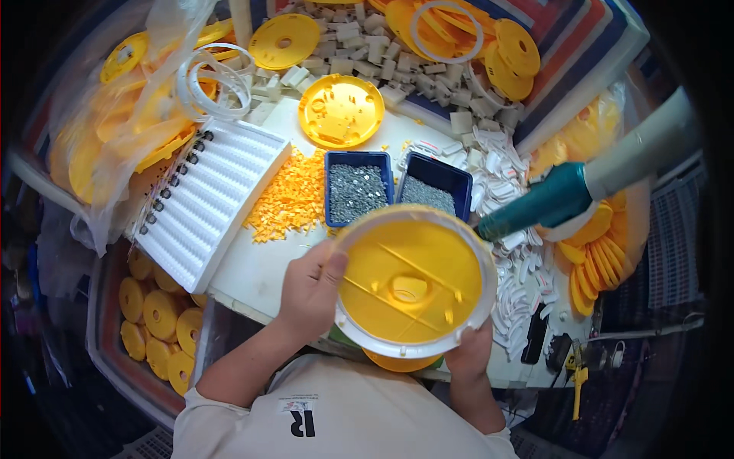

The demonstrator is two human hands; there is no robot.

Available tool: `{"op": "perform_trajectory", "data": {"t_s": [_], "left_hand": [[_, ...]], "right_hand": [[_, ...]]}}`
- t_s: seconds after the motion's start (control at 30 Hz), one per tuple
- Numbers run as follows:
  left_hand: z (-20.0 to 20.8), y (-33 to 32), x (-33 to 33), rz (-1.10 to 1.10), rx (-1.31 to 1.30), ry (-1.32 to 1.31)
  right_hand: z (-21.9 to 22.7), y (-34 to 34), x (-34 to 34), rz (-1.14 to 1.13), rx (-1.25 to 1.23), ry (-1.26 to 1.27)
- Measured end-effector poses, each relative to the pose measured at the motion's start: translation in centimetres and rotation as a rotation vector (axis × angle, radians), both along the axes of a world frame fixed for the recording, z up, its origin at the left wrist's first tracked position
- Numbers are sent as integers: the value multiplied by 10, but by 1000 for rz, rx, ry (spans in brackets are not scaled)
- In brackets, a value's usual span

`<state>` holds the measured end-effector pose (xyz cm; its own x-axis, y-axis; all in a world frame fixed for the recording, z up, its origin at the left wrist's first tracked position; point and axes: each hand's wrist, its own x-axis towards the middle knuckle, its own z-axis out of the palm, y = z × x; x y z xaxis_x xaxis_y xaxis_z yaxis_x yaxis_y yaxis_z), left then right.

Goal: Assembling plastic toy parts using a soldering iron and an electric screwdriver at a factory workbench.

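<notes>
Between my two hands is a round yellow plastic housing (409, 260) with a white ring (353, 327) around its rim. Its shallow inner face, with raised ribs and a central boss, is turned up toward me. My left hand (310, 284) grips the left side of the rim, thumb on top. Around the lower right edge curls my right hand (469, 353); its fingers are partly hidden beneath. Below the housing another yellow round part (401, 362) shows, mostly covered. Just beyond it stand two dark blue bins (328, 172) (463, 180) of small metal pieces.
A pile of small yellow pieces (294, 195) lies beside a white ribbed tray (222, 187). A yellow disc (341, 111) sits behind the bins. White curved parts (512, 306) cover the right side. A teal-tipped grey tube (547, 200) reaches in from the right. Yellow discs (159, 312) fill a lower-left crate.
</notes>
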<state>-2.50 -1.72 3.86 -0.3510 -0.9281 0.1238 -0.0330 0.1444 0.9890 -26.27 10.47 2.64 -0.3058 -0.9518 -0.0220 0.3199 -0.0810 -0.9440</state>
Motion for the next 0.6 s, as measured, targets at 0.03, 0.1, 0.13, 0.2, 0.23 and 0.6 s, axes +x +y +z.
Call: {"op": "perform_trajectory", "data": {"t_s": [0.03, 0.1, 0.13, 0.2, 0.23, 0.6], "left_hand": [[-1, 0, -3, 97, 36, 111], [-2, -2, -8, 179, 73, 221], [-4, -2, -10, 188, 110, 244], [-9, -4, -7, 170, 173, 258], [-9, -6, -6, 160, 172, 256], [-2, -3, 0, -106, 311, 298]], "right_hand": [[4, 0, 5, 147, -71, 113], [14, 0, 20, 156, -36, 175], [13, 0, 23, 182, -15, 205], [12, -1, 24, 204, 28, 220], [12, -2, 21, 194, 27, 219], [2, 1, -5, 383, -35, -482]]}}
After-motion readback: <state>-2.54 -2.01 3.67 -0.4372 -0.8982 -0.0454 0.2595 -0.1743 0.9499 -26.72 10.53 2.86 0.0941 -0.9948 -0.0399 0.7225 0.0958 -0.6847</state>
